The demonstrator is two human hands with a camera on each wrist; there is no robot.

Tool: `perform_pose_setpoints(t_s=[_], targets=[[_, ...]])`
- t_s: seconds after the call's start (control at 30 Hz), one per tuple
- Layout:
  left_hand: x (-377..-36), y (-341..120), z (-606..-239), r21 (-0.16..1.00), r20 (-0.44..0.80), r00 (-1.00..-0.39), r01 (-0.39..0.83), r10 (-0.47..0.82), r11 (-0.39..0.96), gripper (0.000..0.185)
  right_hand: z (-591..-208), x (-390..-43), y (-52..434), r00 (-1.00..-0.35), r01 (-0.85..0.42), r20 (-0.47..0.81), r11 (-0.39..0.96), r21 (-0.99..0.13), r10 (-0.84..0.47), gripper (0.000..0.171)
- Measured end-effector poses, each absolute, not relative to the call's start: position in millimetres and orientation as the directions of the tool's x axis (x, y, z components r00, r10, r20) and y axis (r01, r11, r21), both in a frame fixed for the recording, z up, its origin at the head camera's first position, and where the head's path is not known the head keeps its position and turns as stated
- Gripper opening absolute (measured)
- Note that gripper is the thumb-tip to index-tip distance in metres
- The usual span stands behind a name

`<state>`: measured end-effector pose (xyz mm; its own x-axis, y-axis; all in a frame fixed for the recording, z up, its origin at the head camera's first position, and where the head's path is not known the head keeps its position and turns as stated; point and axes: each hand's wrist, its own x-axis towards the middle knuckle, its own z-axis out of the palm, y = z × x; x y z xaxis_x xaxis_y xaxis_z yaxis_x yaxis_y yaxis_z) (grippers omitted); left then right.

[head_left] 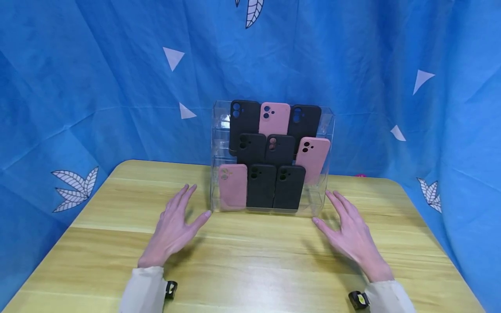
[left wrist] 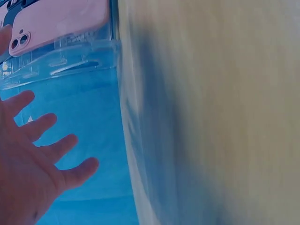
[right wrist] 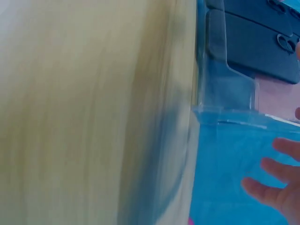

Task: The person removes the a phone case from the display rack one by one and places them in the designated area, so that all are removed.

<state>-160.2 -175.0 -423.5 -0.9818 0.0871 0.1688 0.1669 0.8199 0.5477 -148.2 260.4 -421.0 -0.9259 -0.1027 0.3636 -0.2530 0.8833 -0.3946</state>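
Observation:
A clear tiered stand [head_left: 316, 198] stands at the table's back edge with phone cases in three rows. On top a pink case [head_left: 274, 117] sits between two black ones. The middle row has two black cases [head_left: 252, 148] and a pink one [head_left: 312, 158] leaning at the right. At the bottom are a pink case [head_left: 233, 187] and two black ones [head_left: 261, 186]. My left hand [head_left: 174, 224] is spread beside the stand's left front corner, thumb tip close to it. At the right front corner my right hand [head_left: 352, 232] is likewise spread, holding nothing.
The stand rests on a light wood table [head_left: 250, 256] with rounded back corners. Behind it hangs a blue curtain [head_left: 129, 78] with white leaves and triangles. A small pink thing [head_left: 360, 175] shows at the back edge, right of the stand. Both wrists wear small black devices [head_left: 358, 300].

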Motion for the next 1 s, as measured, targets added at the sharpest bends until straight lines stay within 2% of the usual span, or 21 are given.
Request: perform_pose_setpoints(t_s=[0.2,0.33,0.47,0.7,1.0], targets=[[-170.9,-164.9,-425.2,0.683,0.171,-0.982,0.176,0.079,0.708,0.084,-420.4,-156.8,252.2,-0.883,-0.33,0.464,0.8,-0.501,-0.073,0.069],[-179.2,-157.6,-425.7,0.778,0.172,-0.983,0.177,0.066,0.603,0.082,-417.6,-162.1,247.3,-0.872,-0.348,0.488,0.728,-0.591,-0.021,0.062],[-186.3,-152.0,-425.8,0.851,0.164,-0.985,0.171,0.059,0.497,0.079,-413.0,-167.1,242.2,-0.863,-0.348,0.505,0.697,-0.627,0.024,0.059],[-196.0,-143.3,-430.0,0.922,0.142,-0.989,0.149,0.045,0.357,0.072,-407.5,-177.6,233.4,-0.888,-0.341,0.459,0.645,-0.684,0.019,0.056],[-199.4,-138.0,-435.8,0.947,0.164,-0.986,0.152,-0.02,0.283,0.058,-405.4,-187.9,223.5,-0.924,-0.294,0.381,0.615,-0.731,0.011,0.057]])
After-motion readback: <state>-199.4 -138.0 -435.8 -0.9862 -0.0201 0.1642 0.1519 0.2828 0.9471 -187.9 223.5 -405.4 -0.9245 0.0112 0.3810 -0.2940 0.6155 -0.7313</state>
